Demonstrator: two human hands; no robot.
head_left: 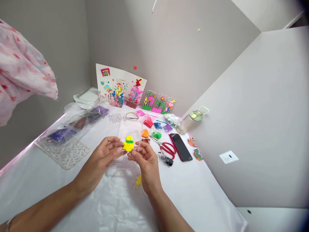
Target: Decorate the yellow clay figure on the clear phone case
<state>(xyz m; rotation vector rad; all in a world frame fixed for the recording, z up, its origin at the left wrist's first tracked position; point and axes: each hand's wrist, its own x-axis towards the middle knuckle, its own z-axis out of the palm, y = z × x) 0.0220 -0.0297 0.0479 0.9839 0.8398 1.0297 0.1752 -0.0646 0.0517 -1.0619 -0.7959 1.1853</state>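
Yellow clay makes up the small figure (128, 144) that we have before us, near the middle of the view, lying against a clear case (129, 128). We see a round head, a plump body and stubby rounded lobes at the sides and foot, all smooth and bright. A green band (129, 141) runs across it below the head like a scarf; we cannot make out any finer marks.

Taking the figure as the centre of the dial, our left hand (108, 151) is at 9 o'clock and our right hand (146, 156) at 4. The grip of each is closed on a side of the clear case, fingertips right by the figure, so both hands hold it up over the white-covered bench (205, 193).

Between 5 and 6 o'clock, partly hidden by our right wrist, we see a yellow lump (138, 180). At 2 lie an orange packet (145, 133) and a green packet (156, 135); at 3, red-handled scissors (169, 148) and, beyond them, a dark phone (181, 147). At 9 we find a patterned sheet (65, 154), and at 12 a decorated board (108, 80) stands against the wall.
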